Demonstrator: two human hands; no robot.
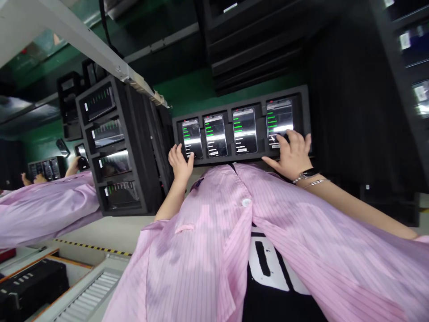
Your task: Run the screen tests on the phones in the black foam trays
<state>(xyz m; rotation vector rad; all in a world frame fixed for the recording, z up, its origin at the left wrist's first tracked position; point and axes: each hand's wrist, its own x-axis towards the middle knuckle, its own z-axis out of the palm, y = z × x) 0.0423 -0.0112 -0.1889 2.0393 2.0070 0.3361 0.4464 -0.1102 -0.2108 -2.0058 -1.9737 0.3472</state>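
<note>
In front of me lies a black tray (229, 132) with several slots in a row, each holding a smartphone with a lit dark screen and green text lines. My left hand (181, 162) rests at the tray's left front corner, fingers spread, beside the leftmost smartphone (192, 137). Two more phones, a second smartphone (215, 135) and a third smartphone (244, 130), fill the middle slots. Over the lower part of the rightmost smartphone (280, 117) my right hand (292, 154) is spread, its fingertips at the screen and right slot edge. Neither hand grips anything.
A tall stack of black trays (117, 147) with phones stands on my left. More stacked black trays (254, 49) rise behind, and a dark stack (355, 103) is at right. A white metal bar (97, 49) crosses overhead. A co-worker's pink sleeve (50, 205) is at far left.
</note>
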